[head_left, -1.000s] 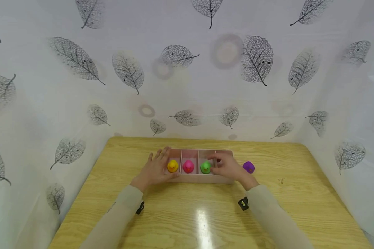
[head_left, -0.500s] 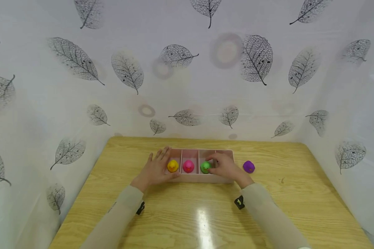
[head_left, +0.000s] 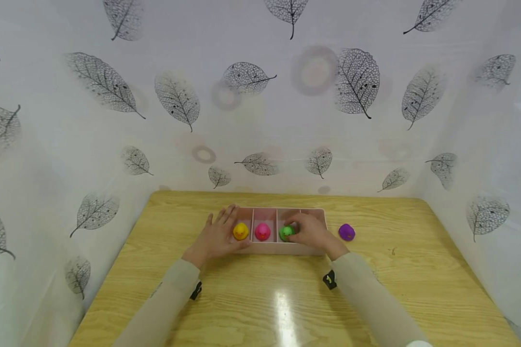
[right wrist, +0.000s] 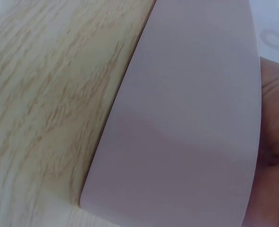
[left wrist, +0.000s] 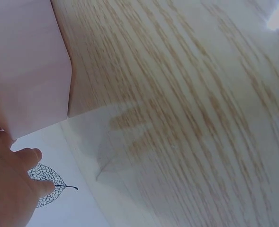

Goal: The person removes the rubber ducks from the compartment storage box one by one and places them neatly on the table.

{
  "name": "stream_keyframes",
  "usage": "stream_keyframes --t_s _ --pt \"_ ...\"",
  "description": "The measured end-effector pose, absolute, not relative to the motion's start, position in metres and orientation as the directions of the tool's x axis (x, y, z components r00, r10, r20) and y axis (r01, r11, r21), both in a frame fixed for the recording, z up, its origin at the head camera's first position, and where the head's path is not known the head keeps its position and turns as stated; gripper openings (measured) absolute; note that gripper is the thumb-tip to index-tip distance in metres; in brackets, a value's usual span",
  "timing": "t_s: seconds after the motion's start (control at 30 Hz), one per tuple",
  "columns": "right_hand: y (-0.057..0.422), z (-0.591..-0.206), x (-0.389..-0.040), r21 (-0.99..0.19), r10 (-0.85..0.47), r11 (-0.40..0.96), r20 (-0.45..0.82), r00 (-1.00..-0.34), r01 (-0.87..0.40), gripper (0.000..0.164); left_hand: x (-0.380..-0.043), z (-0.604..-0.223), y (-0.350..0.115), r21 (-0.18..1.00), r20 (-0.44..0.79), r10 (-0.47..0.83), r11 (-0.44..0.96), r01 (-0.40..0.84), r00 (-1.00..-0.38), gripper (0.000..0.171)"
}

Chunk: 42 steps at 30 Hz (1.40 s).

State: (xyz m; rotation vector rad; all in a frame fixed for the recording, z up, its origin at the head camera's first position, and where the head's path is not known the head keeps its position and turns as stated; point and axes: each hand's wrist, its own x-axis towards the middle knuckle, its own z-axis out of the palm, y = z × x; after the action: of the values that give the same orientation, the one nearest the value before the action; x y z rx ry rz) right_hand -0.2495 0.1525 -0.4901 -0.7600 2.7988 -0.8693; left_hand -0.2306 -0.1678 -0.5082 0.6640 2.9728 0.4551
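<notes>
Green round toy duck (head_left: 287, 232) caught in the right-hand grip (head_left: 314, 232)

Take twelve o'clock as the far edge of the wood-grained counter (head_left: 243, 299). The green duck sits in the third compartment from nine o'clock of a pale pink rectangular box (head_left: 282, 248). The right-hand grip reaches in from about four o'clock, narrowed round the duck, fingers on its far side and thumb on its near side. The box wall hides those fingertips in the right wrist view. The left-hand grip (head_left: 216, 237) is wide, its fingers spread along the box's nine o'clock end, apparently steadying it.

A yellow toy duck (head_left: 240, 231) and a bright pink toy duck (head_left: 262, 232) fill the first two compartments; a purple toy duck (head_left: 347, 232) lies on the counter, just beyond the box at three o'clock.

The step looks like handling the green duck, though whether lifting or settling it I cannot tell. Lifting would call for a straight rise clear of the dividers; settling, for a gentle release, then a reach towards three o'clock for the purple duck.
</notes>
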Motion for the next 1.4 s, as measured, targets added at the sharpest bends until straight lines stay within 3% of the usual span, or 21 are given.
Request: stream_keyframes --t_s 0.5,1.0,1.23,1.4 --pt "0.151 -0.492 -0.253 -0.558 -0.472 0.736 -0.017 -0.881 -0.384 0.027 -0.232 -0.508 -0.167 0.305 0.002 0.429 0.86 0.409 -0.903 0.111" --pt "0.159 -0.493 -0.254 -0.501 -0.538 0.702 0.093 -0.838 -0.506 0.034 -0.232 -0.508 -0.164 0.292 0.005 0.423 0.866 0.406 -0.906 0.112" --pt "0.164 -0.484 -0.252 -0.563 -0.56 0.627 0.155 -0.814 -0.539 0.042 -0.232 -0.511 -0.167 0.284 0.01 0.421 0.868 0.406 -0.907 0.112" --pt "0.168 -0.474 -0.249 -0.635 -0.551 0.594 0.127 -0.825 -0.494 0.043 -0.231 -0.51 -0.167 0.293 0.008 0.419 0.867 0.403 -0.908 0.113"
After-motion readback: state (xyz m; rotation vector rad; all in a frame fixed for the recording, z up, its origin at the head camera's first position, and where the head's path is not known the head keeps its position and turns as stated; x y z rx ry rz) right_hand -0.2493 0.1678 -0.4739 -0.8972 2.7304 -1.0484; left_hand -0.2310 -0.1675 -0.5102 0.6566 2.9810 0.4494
